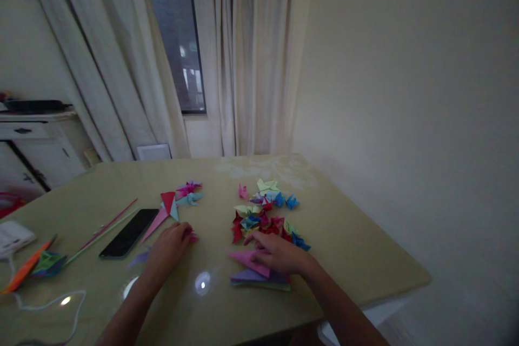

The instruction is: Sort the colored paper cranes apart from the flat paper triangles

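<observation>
My left hand (172, 244) is closed, its fingertips round a small pink folded paper piece (193, 237) that they mostly hide. Over a short stack of folded paper, my right hand (275, 251) has its thumb and fingers on a pointed pink folded paper (243, 257). Below that lie purple (245, 275) and pale green folded sheets. Just beyond my right hand is a heap of paper cranes (265, 220) in red, blue, yellow and green. Several more folded pieces (188, 189), magenta and light blue, rest beyond my left hand.
A black phone (130, 233) lies on the table (344, 259) left of my left hand, beside thin red and green sticks (103, 231). Farther left are an orange object (28, 267), a white cable (51, 305) and a white box (15, 239). A wall borders the right side.
</observation>
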{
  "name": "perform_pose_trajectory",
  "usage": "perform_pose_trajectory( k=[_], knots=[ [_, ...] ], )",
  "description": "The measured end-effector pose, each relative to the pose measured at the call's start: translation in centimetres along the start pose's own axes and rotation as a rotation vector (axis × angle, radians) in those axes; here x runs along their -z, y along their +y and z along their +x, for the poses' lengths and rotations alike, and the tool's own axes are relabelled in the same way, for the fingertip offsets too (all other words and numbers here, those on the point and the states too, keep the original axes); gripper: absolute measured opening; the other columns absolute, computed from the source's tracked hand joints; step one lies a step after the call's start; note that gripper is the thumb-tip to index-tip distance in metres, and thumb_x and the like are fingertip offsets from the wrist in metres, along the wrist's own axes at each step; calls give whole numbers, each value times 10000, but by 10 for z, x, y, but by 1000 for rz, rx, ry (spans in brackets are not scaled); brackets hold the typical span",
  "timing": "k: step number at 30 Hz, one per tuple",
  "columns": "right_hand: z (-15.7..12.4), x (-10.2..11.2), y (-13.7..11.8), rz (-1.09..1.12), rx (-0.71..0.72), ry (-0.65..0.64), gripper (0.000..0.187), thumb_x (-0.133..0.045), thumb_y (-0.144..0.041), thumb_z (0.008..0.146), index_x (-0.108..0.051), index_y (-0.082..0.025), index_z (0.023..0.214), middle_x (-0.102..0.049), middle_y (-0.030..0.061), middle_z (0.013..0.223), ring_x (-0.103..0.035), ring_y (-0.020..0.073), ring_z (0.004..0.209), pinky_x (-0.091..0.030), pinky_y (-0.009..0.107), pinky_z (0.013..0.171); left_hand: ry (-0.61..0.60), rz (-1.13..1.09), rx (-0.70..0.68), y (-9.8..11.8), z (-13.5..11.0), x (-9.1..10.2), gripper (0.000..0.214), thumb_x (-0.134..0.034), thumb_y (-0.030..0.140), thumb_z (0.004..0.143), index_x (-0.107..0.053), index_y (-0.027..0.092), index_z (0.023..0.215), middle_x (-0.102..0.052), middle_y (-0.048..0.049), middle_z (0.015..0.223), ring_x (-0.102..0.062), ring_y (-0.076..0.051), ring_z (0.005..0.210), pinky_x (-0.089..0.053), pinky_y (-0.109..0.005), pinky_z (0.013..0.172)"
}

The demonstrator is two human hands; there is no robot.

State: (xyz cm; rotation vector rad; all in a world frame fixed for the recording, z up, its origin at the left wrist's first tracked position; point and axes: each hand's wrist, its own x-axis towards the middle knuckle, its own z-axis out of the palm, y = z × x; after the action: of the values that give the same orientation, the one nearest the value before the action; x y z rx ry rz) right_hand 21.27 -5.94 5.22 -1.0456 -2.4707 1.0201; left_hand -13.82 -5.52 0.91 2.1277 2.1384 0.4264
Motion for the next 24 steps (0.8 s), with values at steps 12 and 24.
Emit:
perform_pose_trajectory(
  k=[12, 24],
  knots=[
    [16, 1, -8, -468, 80, 206, 480, -770, -567, 877, -714, -188, 1165, -673, 142, 1203, -599, 330, 1160, -437, 480, 1062, 70, -822, -170, 69, 21, 21, 335, -644, 510, 925, -738, 194, 984, -807, -83, 966, -758, -240, 901, -591, -357, 862],
    [58, 42, 22, 108, 198, 568, 161, -742, -283, 924, -773, -207, 1062, -766, 43, 979, -688, 206, 896, -491, 302, 819, 3, -1088, -195, 137, 9, 6, 428, -622, 537, 965, -568, 226, 1254, -738, -96, 1100, -735, -258, 1029, -596, -405, 889]
  ],
)
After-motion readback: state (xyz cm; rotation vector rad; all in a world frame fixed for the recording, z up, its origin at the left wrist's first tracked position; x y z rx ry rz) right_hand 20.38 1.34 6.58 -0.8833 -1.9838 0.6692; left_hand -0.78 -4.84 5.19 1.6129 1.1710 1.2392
